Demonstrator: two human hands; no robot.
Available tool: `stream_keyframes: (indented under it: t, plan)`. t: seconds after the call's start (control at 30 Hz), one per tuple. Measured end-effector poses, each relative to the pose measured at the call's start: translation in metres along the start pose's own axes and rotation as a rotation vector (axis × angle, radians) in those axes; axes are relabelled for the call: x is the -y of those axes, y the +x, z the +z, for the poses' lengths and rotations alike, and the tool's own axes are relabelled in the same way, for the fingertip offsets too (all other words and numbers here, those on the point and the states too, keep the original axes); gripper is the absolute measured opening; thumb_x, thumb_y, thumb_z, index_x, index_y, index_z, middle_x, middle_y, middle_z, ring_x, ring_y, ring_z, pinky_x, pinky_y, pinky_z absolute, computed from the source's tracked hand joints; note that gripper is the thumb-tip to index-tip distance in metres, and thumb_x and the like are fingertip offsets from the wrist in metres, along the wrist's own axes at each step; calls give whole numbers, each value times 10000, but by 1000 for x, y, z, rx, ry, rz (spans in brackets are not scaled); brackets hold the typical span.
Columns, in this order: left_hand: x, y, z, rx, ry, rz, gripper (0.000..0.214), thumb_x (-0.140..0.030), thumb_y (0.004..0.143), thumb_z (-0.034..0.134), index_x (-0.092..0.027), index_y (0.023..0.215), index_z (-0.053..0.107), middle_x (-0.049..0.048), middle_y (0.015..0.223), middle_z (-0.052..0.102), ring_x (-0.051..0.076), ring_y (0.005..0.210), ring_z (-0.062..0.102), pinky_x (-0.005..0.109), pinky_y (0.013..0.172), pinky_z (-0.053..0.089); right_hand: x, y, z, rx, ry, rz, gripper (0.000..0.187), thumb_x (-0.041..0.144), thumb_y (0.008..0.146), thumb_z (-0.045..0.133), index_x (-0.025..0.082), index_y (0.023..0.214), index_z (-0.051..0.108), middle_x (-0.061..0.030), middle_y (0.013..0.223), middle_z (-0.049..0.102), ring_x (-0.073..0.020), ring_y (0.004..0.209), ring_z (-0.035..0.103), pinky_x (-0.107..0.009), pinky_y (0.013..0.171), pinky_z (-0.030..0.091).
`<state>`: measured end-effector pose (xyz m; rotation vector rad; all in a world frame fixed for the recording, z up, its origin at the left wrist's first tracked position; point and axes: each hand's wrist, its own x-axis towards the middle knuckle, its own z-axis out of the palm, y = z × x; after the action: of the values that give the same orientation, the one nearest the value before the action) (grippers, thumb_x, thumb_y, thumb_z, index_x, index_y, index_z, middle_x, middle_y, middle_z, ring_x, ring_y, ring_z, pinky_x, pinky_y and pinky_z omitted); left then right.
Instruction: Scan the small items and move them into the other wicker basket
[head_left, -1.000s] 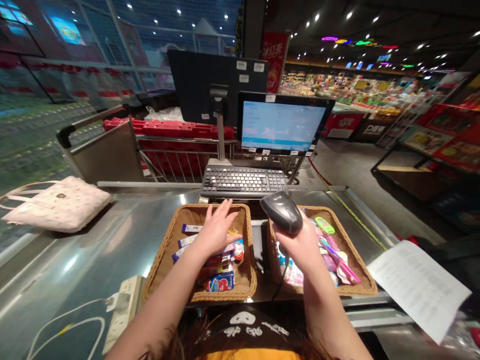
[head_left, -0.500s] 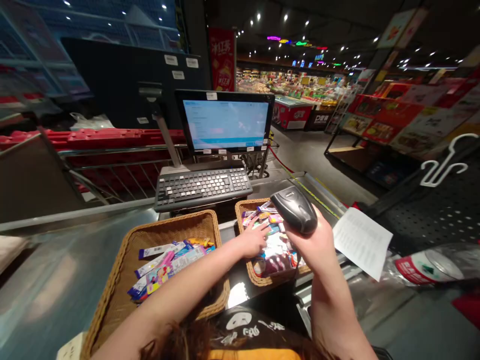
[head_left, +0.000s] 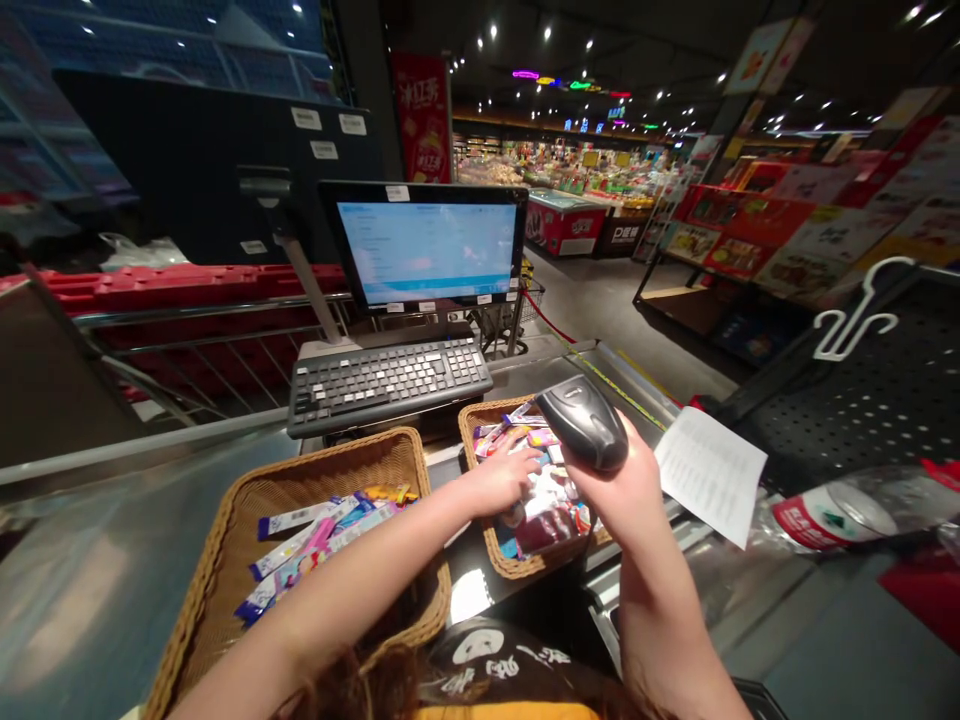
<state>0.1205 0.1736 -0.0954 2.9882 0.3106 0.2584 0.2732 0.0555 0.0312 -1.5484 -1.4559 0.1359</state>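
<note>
Red hanging banner (head_left: 421,118), 12 o'clock: Chinese characters, apparently 冰红茶. Dark sign (head_left: 619,235), 1 o'clock: white characters, unclear. Printed sheet (head_left: 711,476), 3 o'clock, and white stickers (head_left: 307,119), 11 o'clock: too small to read.

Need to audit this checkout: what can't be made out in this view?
Head view:
Packets in the wicker basket: labels partly covered by the left hand.
Handheld barcode scanner: underside hidden by the right hand.
Monitor: text too small.
Printed sheet: text too small.
</note>
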Motion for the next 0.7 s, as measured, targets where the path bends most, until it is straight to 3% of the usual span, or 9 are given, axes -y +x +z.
stream_keyframes:
  t: [0.07,0.13,0.23,0.33,0.5,0.6,0.7]
  plan:
    - [3,-18,-26,-120,71,30,313,-180,974,436,-229,890,734,37,1309,662,222,1378,447,506,1257,-50,0,-1,-1,-6,0,0,526,289,716,702,194,1224,609,-138,1268,645,-337,1192,606,-514,1030,493]
    - [5,-43,-54,-282,152,-25,324,-180,1004,394,-256,1095,695,6,1359,635,174,1377,460,460,1262,-81,1,-1,-1,-20,7,2,540,289,717,704,194,1239,602,-138,1270,645,-337,1190,609,-518,1035,490]
    - [3,-85,-92,-523,308,-71,298,-177,989,458,-300,1190,641,-37,1231,713,150,1280,560,444,1267,-99,4,-1,1,-23,27,-14,560,296,715,706,191,1254,594,-136,1274,650,-340,1200,606,-531,1056,473]
    - [-1,-119,-120,-661,449,-92,334,-171,947,554,-373,1207,611,-76,1114,753,155,1177,633,463,1275,-77,12,-1,4,-13,40,-58,598,312,712,706,187,1281,573,-139,1303,637,-340,1224,594,-534,1085,450]
    - [-2,-155,-151,-815,601,-66,487,-135,885,652,-445,1245,544,-128,1103,736,135,1172,631,454,1277,-100,32,-1,7,154,61,-259,645,197,717,634,213,1350,511,-117,1408,561,-316,1341,501,-516,1136,404]
    - [0,-169,-165,-882,719,-51,395,-112,856,683,-367,1144,598,-104,1098,742,137,1187,625,479,1289,-5,40,-2,16,269,76,-405,660,151,708,603,214,1357,499,-115,1445,518,-309,1398,434,-513,1158,377]
    - [1,-171,-162,-867,676,-48,246,-87,872,640,-275,1029,618,-46,1153,742,162,1254,589,510,1279,86,41,-3,28,291,76,-437,643,155,702,608,192,1336,514,-129,1435,521,-313,1405,422,-512,1162,370]
